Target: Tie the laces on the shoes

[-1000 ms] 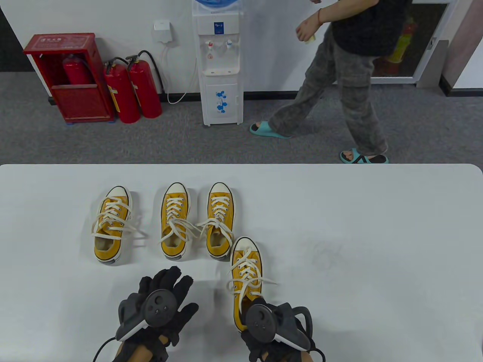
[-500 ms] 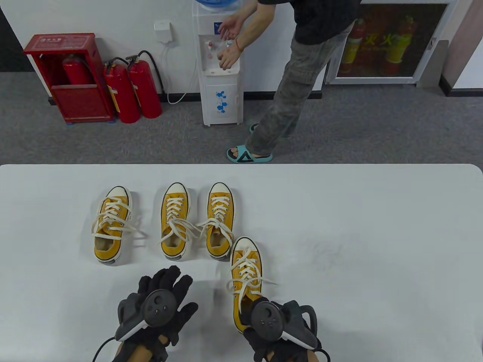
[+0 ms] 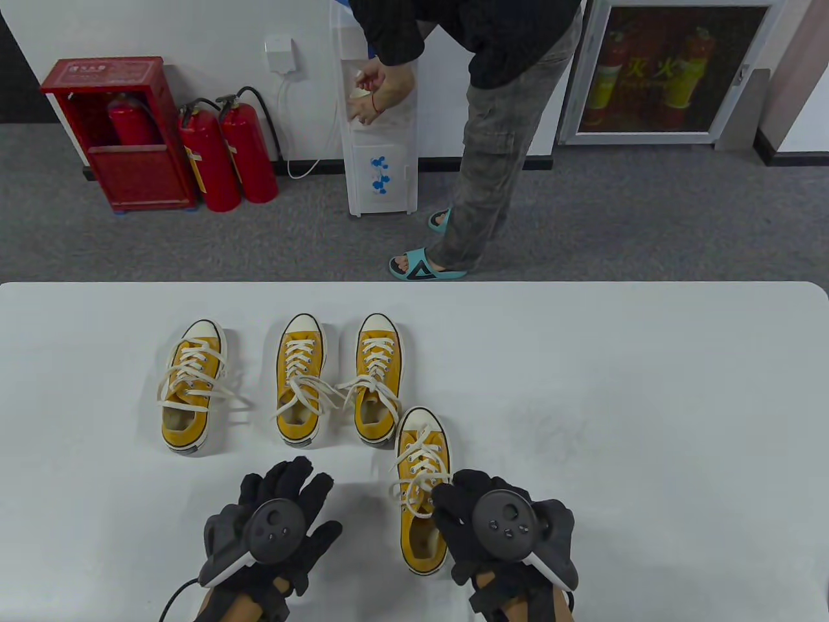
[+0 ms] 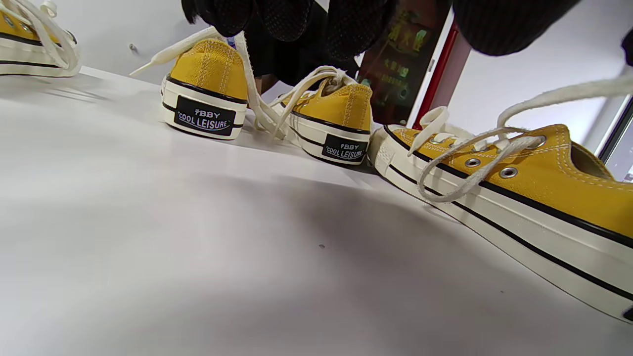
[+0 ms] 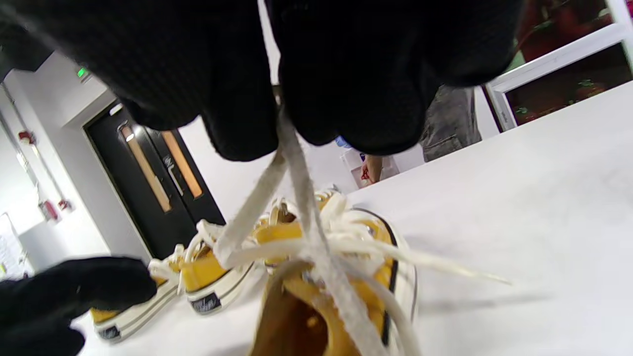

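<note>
Currently, my right hand [image 3: 502,525] sits over the tongue and right side of the nearest yellow canvas low-top sneaker with a white rubber toe cap [image 3: 422,492], and the right wrist view shows its fingers [image 5: 346,99] pinching a flat cream lace [image 5: 296,178] that runs taut down to the eyelets. My left hand [image 3: 275,518] rests flat on the white table [image 3: 647,421] just to the left of that sneaker, fingers spread and relaxed, holding nothing. Beyond my hands stand three more yellow canvas sneakers: a middle pair [image 3: 337,382] side by side, and a single one [image 3: 189,389] further left. Their laces trail loose over the sides and onto the table, and no bow is visible on any. Judged from this, no shoe is tied. The work stands at its first step: one lace end is gathered on the nearest sneaker, its other end [image 3: 396,489] is ungripped, and all four knots remain.
</note>
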`<state>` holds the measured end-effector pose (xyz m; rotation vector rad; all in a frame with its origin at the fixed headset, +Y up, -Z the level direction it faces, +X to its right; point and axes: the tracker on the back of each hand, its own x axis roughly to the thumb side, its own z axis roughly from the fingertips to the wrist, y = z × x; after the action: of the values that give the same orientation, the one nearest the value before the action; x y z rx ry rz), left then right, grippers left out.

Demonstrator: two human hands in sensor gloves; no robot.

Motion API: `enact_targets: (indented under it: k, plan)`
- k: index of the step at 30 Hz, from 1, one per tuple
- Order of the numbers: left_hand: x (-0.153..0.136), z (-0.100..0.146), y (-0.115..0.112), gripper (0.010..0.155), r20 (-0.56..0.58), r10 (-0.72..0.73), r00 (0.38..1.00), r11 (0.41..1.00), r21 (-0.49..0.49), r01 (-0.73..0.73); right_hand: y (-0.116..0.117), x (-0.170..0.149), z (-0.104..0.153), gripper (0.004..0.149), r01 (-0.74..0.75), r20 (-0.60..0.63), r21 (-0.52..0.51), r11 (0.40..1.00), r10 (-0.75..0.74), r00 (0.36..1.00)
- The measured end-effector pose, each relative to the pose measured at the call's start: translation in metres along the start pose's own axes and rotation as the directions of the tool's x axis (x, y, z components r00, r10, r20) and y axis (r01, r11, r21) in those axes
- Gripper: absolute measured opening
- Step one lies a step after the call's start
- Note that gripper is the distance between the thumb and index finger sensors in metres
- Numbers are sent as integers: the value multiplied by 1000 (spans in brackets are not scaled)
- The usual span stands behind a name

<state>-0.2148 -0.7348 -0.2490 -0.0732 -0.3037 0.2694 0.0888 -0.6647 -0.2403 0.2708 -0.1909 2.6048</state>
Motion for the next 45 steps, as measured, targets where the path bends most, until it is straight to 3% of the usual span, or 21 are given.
enact_targets:
  k: [6, 15, 19, 22, 26, 28, 34, 39, 45]
  plan:
    - [1, 0, -1, 76, 4, 2, 1000, 1000, -4, -2, 3, -4, -14, 52, 57, -82, -31, 998, -60, 995]
    - [2, 0, -3, 76, -3, -1, 1000, 1000, -25, 1, 51, -23, -22, 60, -1, -104, 29, 1000, 4, 995]
    - [2, 0, -4, 75, -4, -1, 1000, 999, -33, 1, 61, -26, -23, 58, -4, -132, -15, 1000, 2, 991]
    - [2, 0, -4, 76, -2, 3, 1000, 999, -37, -3, 61, -30, -22, 51, 84, -163, -62, 995, -93, 982]
    - [3, -1, -6, 76, -2, 1, 1000, 999, -50, -1, 57, -33, -21, 43, 67, -188, -109, 992, -86, 978]
    - [3, -1, -6, 75, -2, 3, 1000, 999, -54, -3, 54, -35, -20, 43, 88, -192, -117, 989, -109, 975]
    - [3, -1, -6, 75, -2, 4, 1000, 999, -51, -4, 51, -37, -17, 69, 91, -170, -73, 993, -102, 980]
    - [3, -2, -7, 75, -4, 8, 1000, 998, -60, -8, 52, -42, -15, 70, 57, -210, -14, 998, -58, 976]
    - [3, -2, -7, 76, -9, 11, 1000, 998, -64, -12, 33, -57, -8, 56, 78, -311, -120, 990, -112, 944]
